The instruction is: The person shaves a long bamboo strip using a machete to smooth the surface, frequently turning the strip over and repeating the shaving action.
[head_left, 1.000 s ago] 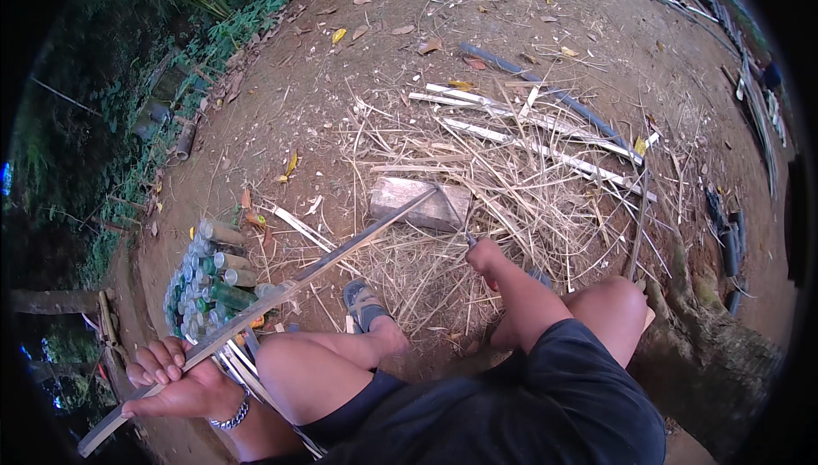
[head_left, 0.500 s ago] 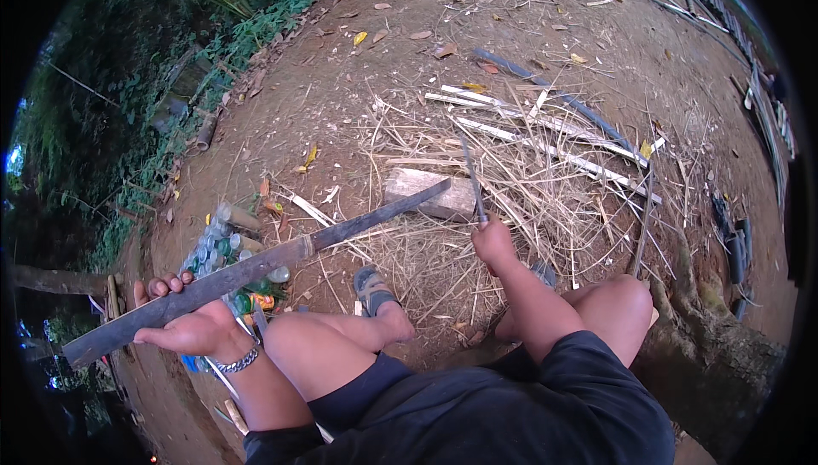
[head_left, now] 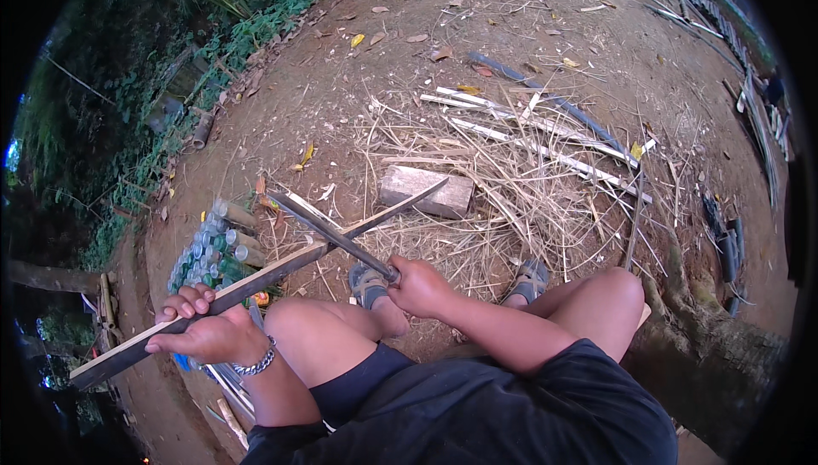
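Off the left edge of the wooden block (head_left: 407, 184), the knife (head_left: 361, 255) gripped by the right hand (head_left: 419, 289) has swung across the strip (head_left: 256, 283) the left hand (head_left: 211, 330) grips, seemingly for shaving.

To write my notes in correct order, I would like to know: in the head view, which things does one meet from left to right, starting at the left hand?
Left hand → left sandal → right hand → right sandal → dark tubes.

Head-worn wide fisheye view, steeply downward, close over the knees (head_left: 615, 292), ground (head_left: 298, 111) beyond
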The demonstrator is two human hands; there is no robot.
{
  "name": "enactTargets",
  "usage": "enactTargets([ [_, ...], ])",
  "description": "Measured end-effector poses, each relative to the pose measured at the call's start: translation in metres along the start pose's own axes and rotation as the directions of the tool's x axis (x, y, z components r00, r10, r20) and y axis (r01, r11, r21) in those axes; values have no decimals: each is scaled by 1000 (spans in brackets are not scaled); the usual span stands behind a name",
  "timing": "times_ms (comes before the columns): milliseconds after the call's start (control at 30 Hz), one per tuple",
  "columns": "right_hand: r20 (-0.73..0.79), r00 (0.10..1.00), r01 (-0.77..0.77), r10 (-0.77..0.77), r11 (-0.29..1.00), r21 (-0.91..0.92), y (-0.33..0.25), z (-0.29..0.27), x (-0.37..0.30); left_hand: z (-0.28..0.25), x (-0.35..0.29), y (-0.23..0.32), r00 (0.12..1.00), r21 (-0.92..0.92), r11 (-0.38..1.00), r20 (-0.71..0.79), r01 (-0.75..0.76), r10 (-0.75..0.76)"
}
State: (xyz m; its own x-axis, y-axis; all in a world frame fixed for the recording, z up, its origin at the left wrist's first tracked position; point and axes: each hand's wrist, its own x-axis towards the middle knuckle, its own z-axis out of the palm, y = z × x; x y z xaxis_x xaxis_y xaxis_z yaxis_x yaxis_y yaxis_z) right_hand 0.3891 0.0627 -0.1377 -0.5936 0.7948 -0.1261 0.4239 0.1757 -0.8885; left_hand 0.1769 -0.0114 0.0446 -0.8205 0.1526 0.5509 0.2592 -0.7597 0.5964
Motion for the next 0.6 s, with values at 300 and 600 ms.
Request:
enactTargets([
  [300,-140,938,-317,317,948,26,65,-6,-3,10,-8,-1,995,-23,1000,-96,-4,1],
  [600,-38,972,-234,233,972,-29,44,-16,7,28,-9,-1,992,49,998,-115,-41,46],
])
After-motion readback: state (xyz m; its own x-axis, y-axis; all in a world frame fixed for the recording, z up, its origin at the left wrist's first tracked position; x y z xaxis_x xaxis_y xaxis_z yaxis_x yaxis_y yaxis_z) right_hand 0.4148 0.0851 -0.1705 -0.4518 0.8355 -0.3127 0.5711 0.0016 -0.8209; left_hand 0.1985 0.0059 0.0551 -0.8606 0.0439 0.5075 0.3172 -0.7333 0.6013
